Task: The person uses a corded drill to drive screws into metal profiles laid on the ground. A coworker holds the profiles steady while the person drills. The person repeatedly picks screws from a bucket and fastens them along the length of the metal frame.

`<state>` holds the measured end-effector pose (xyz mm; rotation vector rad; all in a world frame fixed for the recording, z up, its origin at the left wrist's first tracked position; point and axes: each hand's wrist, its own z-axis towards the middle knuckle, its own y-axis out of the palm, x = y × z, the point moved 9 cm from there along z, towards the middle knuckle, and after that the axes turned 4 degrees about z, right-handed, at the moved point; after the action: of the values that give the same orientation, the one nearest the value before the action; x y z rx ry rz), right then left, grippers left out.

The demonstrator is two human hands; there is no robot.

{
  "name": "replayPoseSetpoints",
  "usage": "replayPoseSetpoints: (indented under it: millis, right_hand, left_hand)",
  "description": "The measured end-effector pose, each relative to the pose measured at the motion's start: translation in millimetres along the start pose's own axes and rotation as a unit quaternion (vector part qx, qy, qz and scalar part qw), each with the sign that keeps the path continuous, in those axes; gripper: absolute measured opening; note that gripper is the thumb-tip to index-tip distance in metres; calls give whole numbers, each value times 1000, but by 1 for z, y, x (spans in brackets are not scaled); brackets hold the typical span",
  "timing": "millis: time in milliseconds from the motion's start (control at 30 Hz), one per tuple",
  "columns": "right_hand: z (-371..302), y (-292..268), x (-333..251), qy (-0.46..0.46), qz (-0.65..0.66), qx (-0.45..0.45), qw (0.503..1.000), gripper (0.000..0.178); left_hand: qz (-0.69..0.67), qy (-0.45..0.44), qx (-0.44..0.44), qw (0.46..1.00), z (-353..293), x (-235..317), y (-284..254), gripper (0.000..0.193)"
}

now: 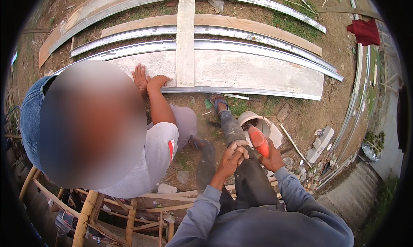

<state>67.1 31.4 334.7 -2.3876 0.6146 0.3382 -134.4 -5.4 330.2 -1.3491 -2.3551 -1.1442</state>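
In my right hand (272, 160) is an orange-red, elongated thing with a rounded end (258, 140), held above my leg; its exact kind does not show. My left hand (232, 158) is beside it near my knee, its fingers curled together, and whatever they may pinch cannot be made out. Ahead lies a long pale board (254, 70) edged by metal channels (275, 51), with a short plank (185, 40) laid across it. A co-worker in a light shirt (150, 154) crouches at my left. That person's hands (140, 78) rest on the board, left of the crossing plank.
A whitish bucket (275, 137) lies tipped beside my leg. Right of it are a thin stick (295, 146), a pale block (321, 143) and scattered rubble. Bamboo poles (86, 219) and timber frames stand at the lower left. A dark red cloth (364, 32) hangs at the far right.
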Motion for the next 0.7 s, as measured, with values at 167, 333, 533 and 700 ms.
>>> replayPoseSetpoints:
  millis: [167, 333, 533, 700]
  right_hand:
    - [-124, 38, 37, -30, 33, 21, 999, 91]
    - [-230, 48, 40, -56, 73, 78, 993, 91]
    - [-297, 25, 37, -80, 101, 92, 987, 91]
    - [-333, 12, 47, -105, 125, 83, 983, 90]
  left_hand:
    - [12, 31, -41, 999, -122, -11, 15, 29]
    - [25, 0, -9, 1000, -248, -38, 17, 28]
    - [-83, 31, -31, 996, -343, -47, 34, 26]
    - [8, 89, -9, 996, -376, -48, 48, 35]
